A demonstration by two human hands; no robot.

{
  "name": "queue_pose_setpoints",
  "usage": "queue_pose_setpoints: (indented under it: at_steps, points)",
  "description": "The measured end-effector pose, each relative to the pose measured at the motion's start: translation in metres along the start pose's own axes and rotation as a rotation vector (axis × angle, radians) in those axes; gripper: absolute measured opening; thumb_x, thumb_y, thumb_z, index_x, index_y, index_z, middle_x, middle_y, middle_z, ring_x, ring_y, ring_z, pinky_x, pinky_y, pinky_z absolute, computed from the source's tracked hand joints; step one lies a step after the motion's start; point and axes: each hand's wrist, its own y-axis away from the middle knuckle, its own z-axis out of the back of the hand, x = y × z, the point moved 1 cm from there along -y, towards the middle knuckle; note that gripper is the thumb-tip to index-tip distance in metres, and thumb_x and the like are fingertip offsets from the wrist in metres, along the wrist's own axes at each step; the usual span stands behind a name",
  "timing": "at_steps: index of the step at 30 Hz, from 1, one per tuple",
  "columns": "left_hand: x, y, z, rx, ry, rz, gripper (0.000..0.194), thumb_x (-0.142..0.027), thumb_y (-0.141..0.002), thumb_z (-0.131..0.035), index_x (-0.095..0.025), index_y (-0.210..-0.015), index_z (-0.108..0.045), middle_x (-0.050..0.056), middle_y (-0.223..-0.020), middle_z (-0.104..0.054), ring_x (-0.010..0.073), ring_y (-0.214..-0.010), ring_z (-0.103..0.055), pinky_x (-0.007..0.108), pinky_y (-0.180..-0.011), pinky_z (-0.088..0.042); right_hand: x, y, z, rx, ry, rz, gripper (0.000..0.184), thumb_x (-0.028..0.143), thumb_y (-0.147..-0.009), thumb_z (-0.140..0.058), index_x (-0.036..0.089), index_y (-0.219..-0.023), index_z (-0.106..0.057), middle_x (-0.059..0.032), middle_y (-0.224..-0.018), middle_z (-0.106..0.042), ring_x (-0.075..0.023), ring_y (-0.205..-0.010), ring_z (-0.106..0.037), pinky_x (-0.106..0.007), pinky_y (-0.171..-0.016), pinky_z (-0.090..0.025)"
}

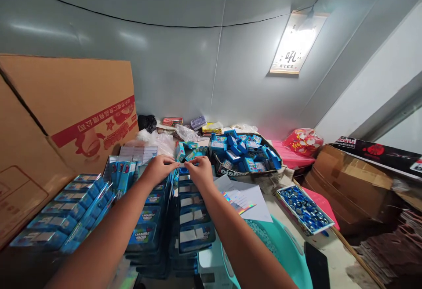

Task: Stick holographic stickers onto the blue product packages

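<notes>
My left hand [159, 168] and my right hand [200, 171] meet fingertip to fingertip over the stacked tins. Between them a small pale strip [182, 165] is pinched; its exact kind is too small to tell. Below my right hand runs a column of blue tins [194, 235] with whitish strips across their tops. Left of that, another stack of blue tins [141, 236] shows the words "CARAMELO MACIZO". Just beyond my fingers lie blue small boxes [189, 150]. My forearms hide part of both stacks.
At left, wrapped blue packs [62, 214] sit before a large carton [99, 82]. A tray of blue boxes [245, 153] stands behind. On the right are white sheets [253, 201], a teal basin [292, 254] of small pieces, and a box of shiny blue lids [305, 210].
</notes>
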Motion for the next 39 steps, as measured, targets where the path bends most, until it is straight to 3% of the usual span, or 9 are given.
queue_pose_setpoints:
  at_steps: [6, 11, 19, 24, 27, 31, 34, 37, 39]
  points:
    - [-0.002, 0.003, -0.002, 0.052, -0.026, 0.003, 0.036, -0.05, -0.075, -0.061, -0.02, -0.083, -0.079, 0.007, -0.097, -0.078, 0.025, -0.096, -0.07, 0.033, -0.089, -0.052, -0.005, -0.003, 0.0, 0.034, 0.051, -0.023, 0.014, 0.031, -0.073, -0.071, 0.017, -0.071, -0.074, -0.0105, -0.1, -0.068, -0.0246, -0.095, -0.063, -0.032, -0.088, -0.046]
    - [-0.004, 0.0, -0.006, 0.007, -0.133, 0.027, 0.03, -0.044, -0.069, -0.062, -0.018, -0.07, -0.078, 0.011, -0.105, -0.075, 0.0282, -0.101, -0.068, 0.035, -0.091, -0.05, -0.007, -0.005, 0.0, 0.089, 0.056, -0.03, 0.015, 0.031, -0.07, -0.069, 0.018, -0.064, -0.073, -0.0056, -0.079, -0.069, -0.0223, -0.084, -0.063, -0.028, -0.076, -0.046]
    - [-0.005, -0.003, -0.008, 0.019, -0.264, 0.041, 0.024, -0.034, -0.069, -0.059, -0.02, -0.065, -0.078, 0.008, -0.103, -0.074, 0.0259, -0.105, -0.066, 0.033, -0.096, -0.046, -0.012, -0.009, -0.004, 0.206, -0.006, -0.114, 0.02, 0.034, -0.07, -0.065, 0.016, -0.062, -0.07, 0.0042, -0.048, -0.052, -0.014, -0.052, -0.05, -0.024, -0.05, -0.034]
    - [-0.009, -0.002, -0.007, 0.032, -0.307, 0.051, 0.025, -0.036, -0.07, -0.058, -0.02, -0.064, -0.076, 0.006, -0.103, -0.074, 0.0243, -0.102, -0.066, 0.03, -0.09, -0.047, -0.013, -0.008, -0.005, 0.228, -0.029, -0.147, 0.026, 0.039, -0.071, -0.064, 0.016, -0.058, -0.065, 0.0063, -0.044, -0.044, -0.0115, -0.048, -0.042, -0.024, -0.047, -0.03]
    - [-0.01, -0.002, -0.008, 0.037, -0.341, 0.05, 0.022, -0.035, -0.068, -0.061, -0.019, -0.063, -0.076, 0.007, -0.088, -0.075, 0.0251, -0.097, -0.066, 0.029, -0.084, -0.047, -0.012, -0.009, -0.004, 0.232, 0.002, -0.159, 0.023, 0.035, -0.069, -0.065, 0.017, -0.055, -0.062, 0.0067, -0.043, -0.042, -0.0113, -0.046, -0.039, -0.025, -0.046, -0.027]
    - [-0.011, -0.003, -0.008, 0.056, -0.369, 0.028, 0.023, -0.033, -0.069, -0.06, -0.017, -0.066, -0.077, 0.007, -0.072, -0.072, 0.0236, -0.086, -0.066, 0.028, -0.078, -0.047, -0.012, -0.012, -0.006, 0.235, 0.032, -0.176, 0.017, 0.028, -0.067, -0.068, 0.018, -0.056, -0.062, 0.005, -0.047, -0.049, -0.0128, -0.05, -0.045, -0.025, -0.049, -0.029]
    - [-0.011, -0.001, -0.007, 0.061, -0.386, 0.014, 0.023, -0.033, -0.069, -0.061, -0.017, -0.068, -0.078, 0.007, -0.075, -0.073, 0.024, -0.086, -0.066, 0.029, -0.079, -0.047, -0.014, -0.015, -0.007, 0.217, 0.015, -0.202, 0.008, 0.021, -0.064, -0.07, 0.018, -0.069, -0.064, 0.0025, -0.066, -0.062, -0.014, -0.06, -0.053, -0.024, -0.053, -0.034]
    - [-0.008, 0.002, -0.01, 0.048, -0.411, 0.016, 0.019, -0.028, -0.066, -0.064, -0.02, -0.073, -0.08, 0.01, -0.093, -0.075, 0.0289, -0.1, -0.064, 0.034, -0.092, -0.046, -0.015, -0.016, -0.006, 0.246, -0.067, -0.247, 0.031, 0.015, -0.062, -0.07, 0.019, -0.092, -0.064, 0.001, -0.087, -0.067, -0.0133, -0.063, -0.056, -0.023, -0.054, -0.039]
    - [-0.008, 0.002, -0.016, 0.038, -0.425, 0.03, 0.02, -0.022, -0.061, -0.068, -0.021, -0.077, -0.08, 0.011, -0.104, -0.073, 0.0336, -0.112, -0.06, 0.04, -0.102, -0.043, -0.013, -0.014, -0.005, 0.301, -0.152, -0.286, 0.038, 0.012, -0.063, -0.069, 0.02, -0.1, -0.062, 0.0007, -0.089, -0.068, -0.0126, -0.058, -0.056, -0.023, -0.051, -0.041]
